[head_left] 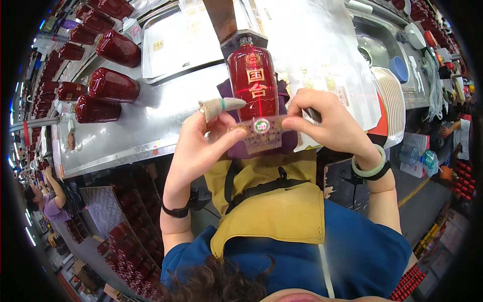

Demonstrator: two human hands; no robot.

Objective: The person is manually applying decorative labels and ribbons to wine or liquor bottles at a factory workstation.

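A dark red glass bottle (253, 83) with gold characters lies on a dark purple cloth (289, 143), its neck toward a metal bracket (232, 41). A thin red light line runs down it. Across the bottle's near end, my two hands stretch a see-through decal strip (264, 143) with a round green-and-white emblem. My left hand (201, 141) pinches the strip's left end; its index finger wears a cloth finger cot (214, 108) and points over the bottle. The right end is pinched by my right hand (332, 123), where a dark object (314, 115), its kind unclear, sits under the curled fingers.
Several red bottles (114, 84) stand or lie at the left of the metal table (121, 146). A white tray (151, 65) lies behind them, and white sheets with gold decals (322, 45) cover the right. Farther right are stacked trays (390, 100) and a metal sink (377, 35).
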